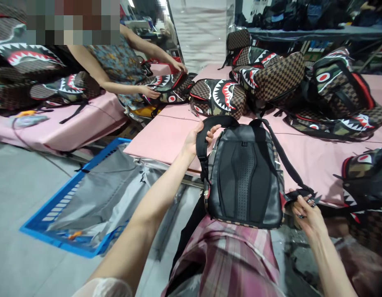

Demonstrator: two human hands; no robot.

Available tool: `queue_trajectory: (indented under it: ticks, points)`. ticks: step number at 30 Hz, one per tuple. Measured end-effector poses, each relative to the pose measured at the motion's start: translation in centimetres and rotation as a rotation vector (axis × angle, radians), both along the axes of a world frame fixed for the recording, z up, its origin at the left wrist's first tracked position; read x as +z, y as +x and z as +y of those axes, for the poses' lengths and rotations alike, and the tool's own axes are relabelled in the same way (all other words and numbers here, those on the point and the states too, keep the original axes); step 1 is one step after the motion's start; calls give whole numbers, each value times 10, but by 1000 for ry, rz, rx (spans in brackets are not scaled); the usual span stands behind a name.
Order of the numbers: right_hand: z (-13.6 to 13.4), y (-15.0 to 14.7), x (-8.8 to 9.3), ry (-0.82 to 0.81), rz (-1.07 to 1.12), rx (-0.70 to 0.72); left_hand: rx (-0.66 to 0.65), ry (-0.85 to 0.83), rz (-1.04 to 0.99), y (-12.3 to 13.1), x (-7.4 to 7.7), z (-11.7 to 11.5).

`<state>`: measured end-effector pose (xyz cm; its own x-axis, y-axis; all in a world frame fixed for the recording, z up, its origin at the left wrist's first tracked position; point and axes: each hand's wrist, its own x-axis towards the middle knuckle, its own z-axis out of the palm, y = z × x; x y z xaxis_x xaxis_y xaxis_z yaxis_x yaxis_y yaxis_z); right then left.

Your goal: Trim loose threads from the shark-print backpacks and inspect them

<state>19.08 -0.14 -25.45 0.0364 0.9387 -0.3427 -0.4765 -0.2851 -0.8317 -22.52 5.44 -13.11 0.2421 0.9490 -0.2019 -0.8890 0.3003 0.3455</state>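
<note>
A backpack (245, 177) stands upright at the table's front edge, its black padded back panel facing me and its base close to my lap. My left hand (201, 138) is curled around its left shoulder strap (203, 144), lifting it in a loop with a buckle below. On the other side, my right hand (308, 214) is closed on small thread snips (315, 201), blades pointing outward. The same fingers also pinch the lower end of the right strap (291, 173) near the bag's bottom corner. Part of that grip is hidden.
Several checkered backpacks with shark mouths (221, 97) lie on the pink table (166, 136). Across it, a co-worker's hands (150, 91) handle another bag. A blue crate (63, 243) lined with grey sheeting sits on the floor at left. More bags crowd the right side.
</note>
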Motion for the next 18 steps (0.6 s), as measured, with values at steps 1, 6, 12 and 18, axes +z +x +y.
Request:
queue_trajectory:
  ticks: [1, 6, 12, 18]
  points:
    - [1, 0, -1, 2, -7, -1, 1, -5, 18, -3, 0, 1]
    - [6, 1, -5, -13, -38, -14, -63, 17, 158, -15, -2, 3]
    - [0, 9, -20, -35, -272, -125, -190, -7, 594, -18, -66, -34]
    - [-24, 42, -49, -132, -796, 73, 2, 21, 904, -16, -164, -120]
